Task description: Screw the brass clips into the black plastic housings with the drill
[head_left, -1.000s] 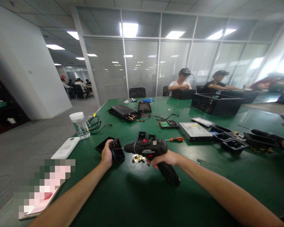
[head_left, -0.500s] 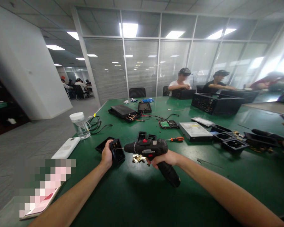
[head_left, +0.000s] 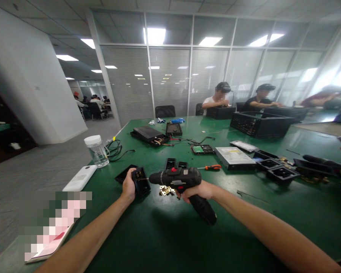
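My right hand (head_left: 197, 190) is wrapped round the grip of a black cordless drill (head_left: 176, 177), which lies level and points left. Its thin bit reaches into the open side of a black plastic box (head_left: 142, 182); the contact at the tip is too small to make out. Closed on that box, my left hand (head_left: 129, 185) keeps it tilted toward the drill. Another black piece (head_left: 122, 174) shows behind my left hand. Under the drill lies a small pile of brass-coloured metal pieces (head_left: 166, 190). Beyond the drill are more black plastic boxes (head_left: 170, 163).
An orange-handled screwdriver (head_left: 213, 167), a silver disc drive (head_left: 234, 157) and a green circuit board (head_left: 202, 149) lie farther back. A water bottle (head_left: 97, 151) and a white power bank (head_left: 80, 178) stand left. Several black boxes (head_left: 282, 173) sit right. Other people work across the table.
My hands, the drill and the black box look almost unmoved. Across the table, a person in white has raised their hands slightly.
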